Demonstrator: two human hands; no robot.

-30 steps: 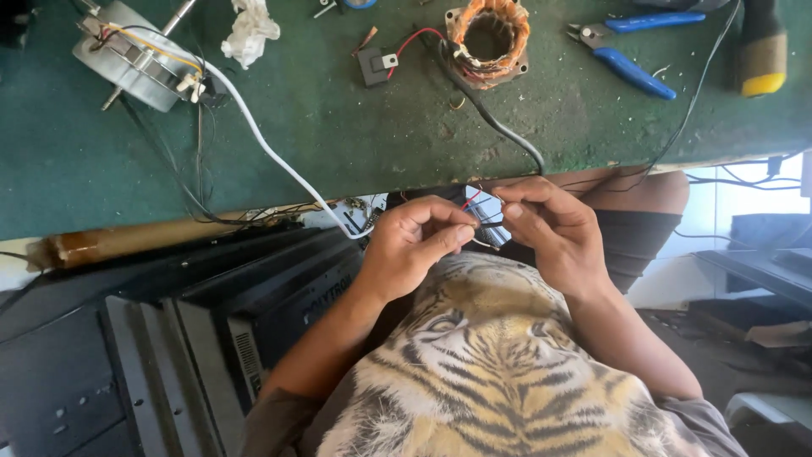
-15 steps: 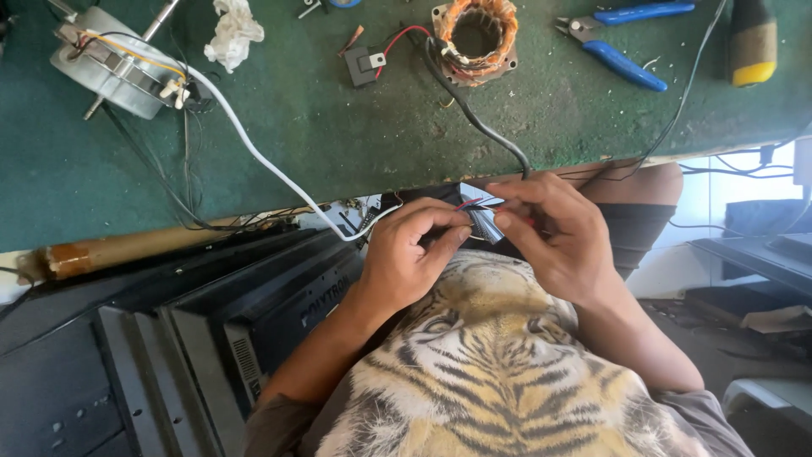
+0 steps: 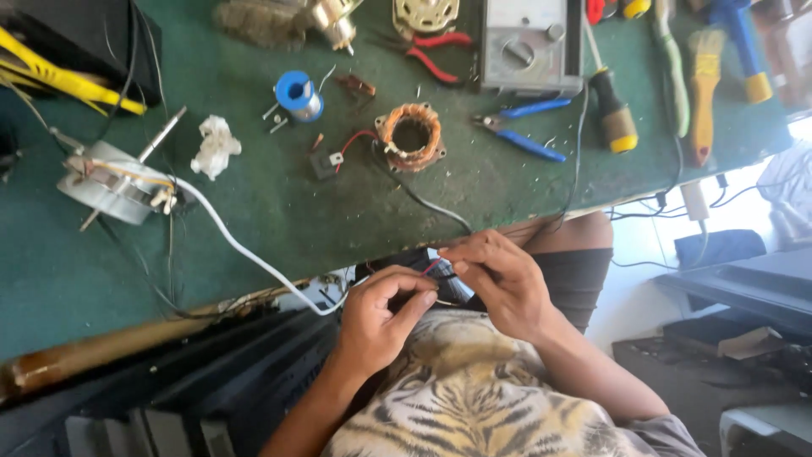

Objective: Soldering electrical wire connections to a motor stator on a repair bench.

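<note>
Just below the desk (image 3: 254, 228) edge, at 6 o'clock, both hands meet over the lap: left hand (image 3: 381, 326) and right hand (image 3: 499, 283) each pinch thin red wires (image 3: 430, 267) between fingertips. At 12 o'clock lies a copper coil (image 3: 411, 135); blue pliers (image 3: 520, 135) at 1 o'clock; a blue solder spool (image 3: 298, 95) at 11.

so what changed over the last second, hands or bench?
The view tilted up, bringing more tools at the bench's far edge into frame. Both hands stayed together over the lap: the left hand and right hand keep their pinch on the thin red wire. The copper coil, blue pliers and white cable lie as before.
</note>
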